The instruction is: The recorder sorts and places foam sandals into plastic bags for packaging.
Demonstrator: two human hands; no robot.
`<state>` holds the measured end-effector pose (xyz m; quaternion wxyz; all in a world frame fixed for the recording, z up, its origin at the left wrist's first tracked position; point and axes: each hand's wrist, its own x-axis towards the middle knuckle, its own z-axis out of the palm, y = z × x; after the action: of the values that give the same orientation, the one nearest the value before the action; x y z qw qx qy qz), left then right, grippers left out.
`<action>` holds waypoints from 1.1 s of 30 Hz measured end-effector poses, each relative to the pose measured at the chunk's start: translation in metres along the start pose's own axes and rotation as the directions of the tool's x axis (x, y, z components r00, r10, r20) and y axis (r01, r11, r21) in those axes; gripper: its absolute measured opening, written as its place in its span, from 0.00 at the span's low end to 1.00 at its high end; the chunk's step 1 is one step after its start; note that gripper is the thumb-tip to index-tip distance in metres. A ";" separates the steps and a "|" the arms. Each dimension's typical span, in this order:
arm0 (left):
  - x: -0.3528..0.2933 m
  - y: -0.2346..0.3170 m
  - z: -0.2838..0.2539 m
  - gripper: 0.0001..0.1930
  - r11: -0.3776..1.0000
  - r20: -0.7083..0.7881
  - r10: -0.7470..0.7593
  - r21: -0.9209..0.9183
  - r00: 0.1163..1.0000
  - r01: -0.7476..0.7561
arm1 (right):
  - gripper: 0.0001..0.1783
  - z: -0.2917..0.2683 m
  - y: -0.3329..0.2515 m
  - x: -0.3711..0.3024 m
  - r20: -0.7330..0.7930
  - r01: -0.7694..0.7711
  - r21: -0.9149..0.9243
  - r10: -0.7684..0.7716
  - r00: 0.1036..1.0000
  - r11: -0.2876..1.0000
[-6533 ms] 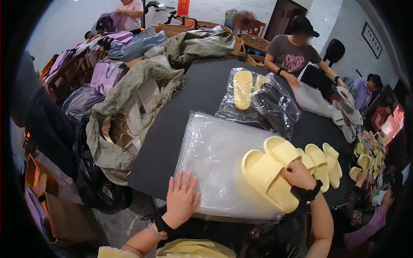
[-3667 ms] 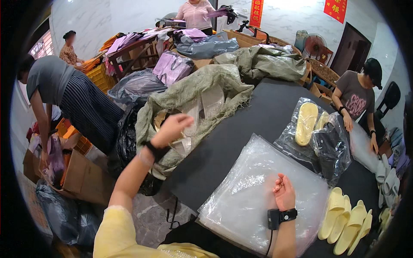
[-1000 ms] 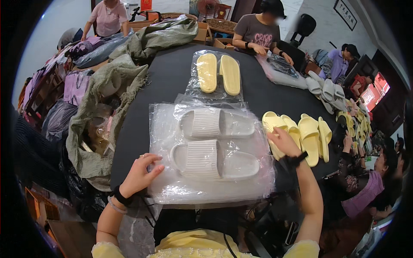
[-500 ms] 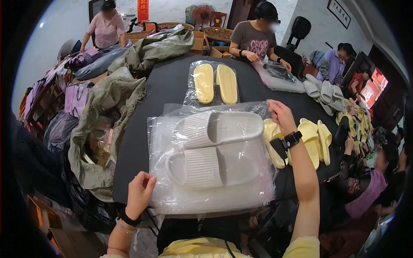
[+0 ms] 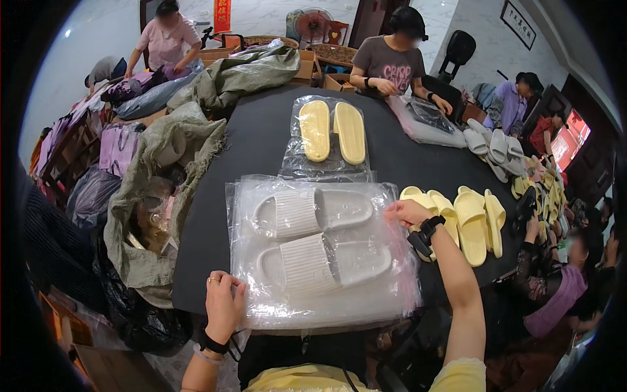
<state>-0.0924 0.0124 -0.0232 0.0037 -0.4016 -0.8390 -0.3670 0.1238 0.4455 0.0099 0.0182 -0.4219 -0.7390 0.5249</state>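
A pair of light grey ribbed slippers [image 5: 297, 264] lies side by side inside a clear plastic bag [image 5: 385, 294], on top of a stack of similar bags. My right hand [image 5: 410, 214] pinches the bag's right edge, beside the slipper heels. At the stack's lower left edge is my left hand [image 5: 225, 300], its fingers curled in; what they hold, if anything, is hidden. Just right of my right hand stand several loose yellow slippers [image 5: 471, 215]. Beyond the stack, a yellow pair of slippers [image 5: 351, 134] rests soles up in another clear bag.
Everything sits on a black table [image 5: 255, 130]. A green woven sack [image 5: 140, 261] slumps against its left side. Across the table a person [image 5: 385, 65] handles a pile of plastic bags [image 5: 428, 127]. More grey slippers [image 5: 499, 147] lie at the right; other people work around the room.
My right hand has lowered the bag's lifted right edge and moved left and down. The grey slippers have shifted slightly left inside the bag. My left hand has moved slightly down and right.
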 end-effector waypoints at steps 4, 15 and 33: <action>0.002 -0.001 0.006 0.08 1.000 -0.005 0.021 -0.006 1.000 -0.021 | 0.23 0.008 -0.009 0.001 0.035 0.127 0.023 -0.128 0.991 0.992; 0.002 0.005 0.006 0.07 0.999 -0.037 0.021 0.041 0.999 -0.020 | 0.30 0.023 0.004 0.032 -0.133 0.137 -0.405 -0.207 0.969 0.904; 0.002 0.008 0.006 0.08 0.999 -0.028 0.020 0.047 0.999 -0.019 | 0.18 0.018 -0.019 -0.028 -0.156 0.231 -0.410 -0.318 0.935 0.882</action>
<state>-0.0866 0.0205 -0.0224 0.0287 -0.4045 -0.8433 -0.3529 0.1217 0.4116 0.0289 0.0906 -0.3627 -0.8734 0.3121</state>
